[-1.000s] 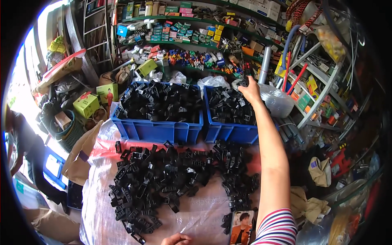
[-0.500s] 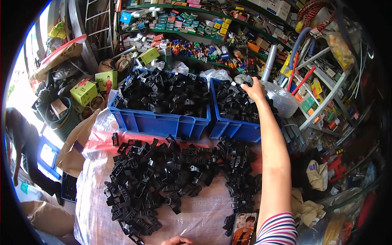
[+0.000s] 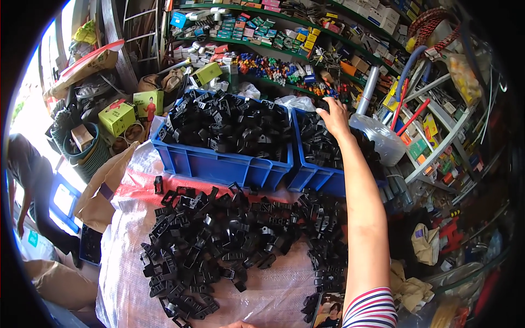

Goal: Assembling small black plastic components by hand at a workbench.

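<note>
My right arm reaches out over the right blue crate (image 3: pixel 322 182). My right hand (image 3: pixel 336 119) is above the black plastic parts (image 3: pixel 317 136) in it, thumb and fingers apart, and no held part shows. Of my left hand (image 3: pixel 239 324), only a sliver shows at the lower edge; its fingers are hidden. Between me and the crates, many small black plastic parts (image 3: pixel 202 240) lie heaped in a curve on a whitish woven sheet (image 3: pixel 273 290). The left blue crate (image 3: pixel 224 165) is piled high with similar black parts (image 3: pixel 229 123).
A phone (image 3: pixel 330 310) lies partly behind my right forearm. Shelves of small boxes (image 3: pixel 246 30) stand at the back. At right are a metal rack (image 3: pixel 437 147) and a clear plastic roll (image 3: pixel 383 139). A person (image 3: pixel 33 180) is at the far left.
My right hand's thumb and fingers have spread over the right crate, and the pale thing near its fingertips no longer shows. My left hand has slipped lower. The whole view has shifted slightly.
</note>
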A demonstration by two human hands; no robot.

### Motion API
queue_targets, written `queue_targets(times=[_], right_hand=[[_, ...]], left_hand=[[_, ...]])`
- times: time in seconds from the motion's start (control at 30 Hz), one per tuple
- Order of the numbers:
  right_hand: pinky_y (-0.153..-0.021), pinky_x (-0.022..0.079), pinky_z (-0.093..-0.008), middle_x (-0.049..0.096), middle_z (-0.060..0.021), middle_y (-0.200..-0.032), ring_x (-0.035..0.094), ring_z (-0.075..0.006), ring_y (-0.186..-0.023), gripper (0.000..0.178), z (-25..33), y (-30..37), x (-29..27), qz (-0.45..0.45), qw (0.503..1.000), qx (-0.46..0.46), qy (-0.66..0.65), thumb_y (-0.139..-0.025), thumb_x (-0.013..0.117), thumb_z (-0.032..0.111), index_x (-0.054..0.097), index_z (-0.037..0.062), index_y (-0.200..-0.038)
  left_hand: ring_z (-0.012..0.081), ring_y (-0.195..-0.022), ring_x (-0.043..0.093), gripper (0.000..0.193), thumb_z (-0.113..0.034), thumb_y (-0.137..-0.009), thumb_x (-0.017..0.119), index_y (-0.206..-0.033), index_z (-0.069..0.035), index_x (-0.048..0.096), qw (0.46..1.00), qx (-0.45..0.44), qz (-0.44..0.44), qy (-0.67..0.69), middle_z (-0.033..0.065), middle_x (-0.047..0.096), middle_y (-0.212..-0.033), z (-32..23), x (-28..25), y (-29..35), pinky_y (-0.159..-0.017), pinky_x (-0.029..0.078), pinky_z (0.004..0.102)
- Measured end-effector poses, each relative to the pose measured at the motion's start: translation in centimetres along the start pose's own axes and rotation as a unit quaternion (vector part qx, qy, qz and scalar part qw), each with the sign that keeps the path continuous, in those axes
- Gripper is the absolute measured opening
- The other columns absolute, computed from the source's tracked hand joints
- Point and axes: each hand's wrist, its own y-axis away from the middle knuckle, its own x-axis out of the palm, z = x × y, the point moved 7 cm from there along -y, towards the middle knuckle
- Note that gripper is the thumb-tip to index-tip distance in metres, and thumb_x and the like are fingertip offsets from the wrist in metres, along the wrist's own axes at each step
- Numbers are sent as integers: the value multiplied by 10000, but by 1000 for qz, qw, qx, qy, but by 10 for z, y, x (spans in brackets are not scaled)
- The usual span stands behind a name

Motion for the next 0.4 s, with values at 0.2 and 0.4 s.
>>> queue_targets(times=[0.2,0.4], right_hand=[[-945,312,-520,557,-100,-1122,430,-310,-1127,402,10,-1,42,159,979,27,129,-778,634,317,541,200,-1152],[-951,314,-508,549,-108,-1157,427,-315,-1141,410,13,-8,36,115,986,73,98,-781,616,350,569,158,-1141]], left_hand=[[79,-803,538,124,-98,-890,534,-969,-27,598,999,-31,6,28,7,606,-857,-4,0,0,-727,424,217],[80,-804,546,132,-101,-892,530,-979,-28,597,996,-30,17,78,10,614,-869,-5,2,2,-732,430,219]])
